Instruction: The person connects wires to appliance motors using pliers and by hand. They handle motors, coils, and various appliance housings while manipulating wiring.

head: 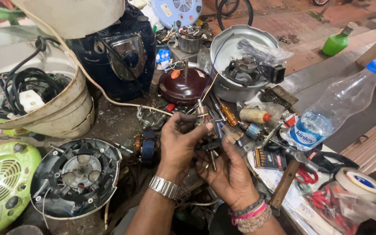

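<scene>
— Holding is shared between both hands: a small motor rotor (204, 118) with a copper-coloured end is gripped near the middle of the worktop. How is each hand closed?

— The left hand (177, 143) is curled, thumb and fingers pinched on the rotor's upper part. The right hand (228, 169) is cupped half shut below it, and a thin metal shaft (213, 160) is seen sticking out between its fingers. Whether that shaft belongs to the rotor cannot be told.

— What is laid around the hands?

— An orange-handled screwdriver (229, 114) and a second small rotor (252, 129) are found just beyond the right hand. A wooden-handled hammer (289, 173) is placed toward the right edge, with a clear plastic bottle (334, 109) and a roll of tape (361, 184) farther right. A dark red motor housing (183, 86) and a steel pot (236, 61) filled with parts are set toward the far edge. An opened round base (75, 176) sits at the near left, beside a green fan cover (3, 185).

— How far along is the work judged to be?

— The rotor is already taken out of any housing and is being handled bare, so disassembly appears done. No part is seen refitted; the housings lie open, so reassembly seems left.
</scene>
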